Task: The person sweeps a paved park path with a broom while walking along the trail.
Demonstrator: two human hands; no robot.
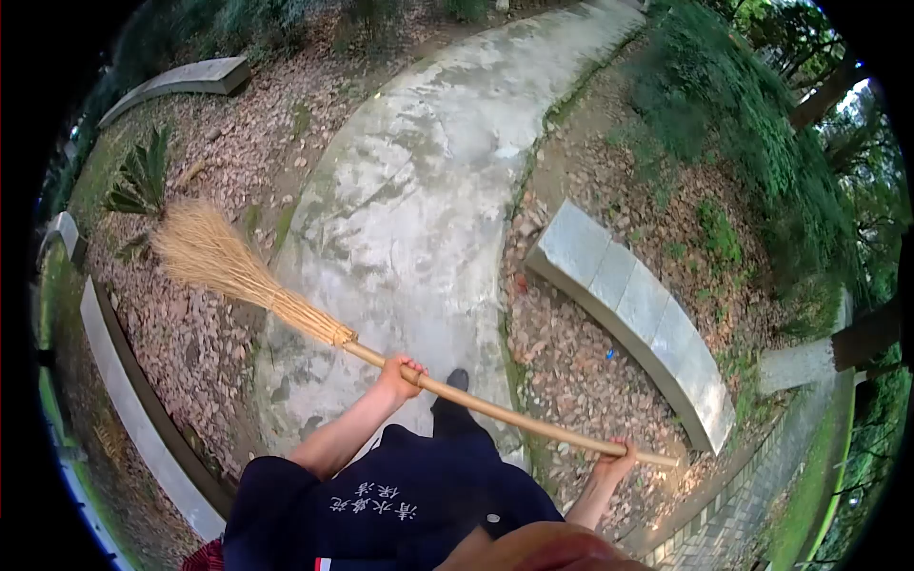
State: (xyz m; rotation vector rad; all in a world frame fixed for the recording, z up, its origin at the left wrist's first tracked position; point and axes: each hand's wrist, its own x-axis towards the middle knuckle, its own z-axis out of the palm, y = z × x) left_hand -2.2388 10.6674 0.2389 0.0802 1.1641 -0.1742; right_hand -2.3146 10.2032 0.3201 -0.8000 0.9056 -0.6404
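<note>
A straw broom (309, 314) slants across my front, its bristle head up at the left over the leaf litter beside the path. My left hand (401, 375) is wrapped round the bamboo handle a little below the bound bristles. Farther along, my right hand (616, 461) grips the handle close to its butt end, which sticks out past the fingers to the right. The bristles fan out near a spiky green plant (143, 176); I cannot tell whether they touch the ground.
A concrete path (428, 181) curves away ahead, with my dark shoe (458, 380) on it. Dry leaves (590, 343) cover the soil on both sides. A curved stone bench (633, 295) stands at the right, others at the left. A tree trunk (866, 338) rises at far right.
</note>
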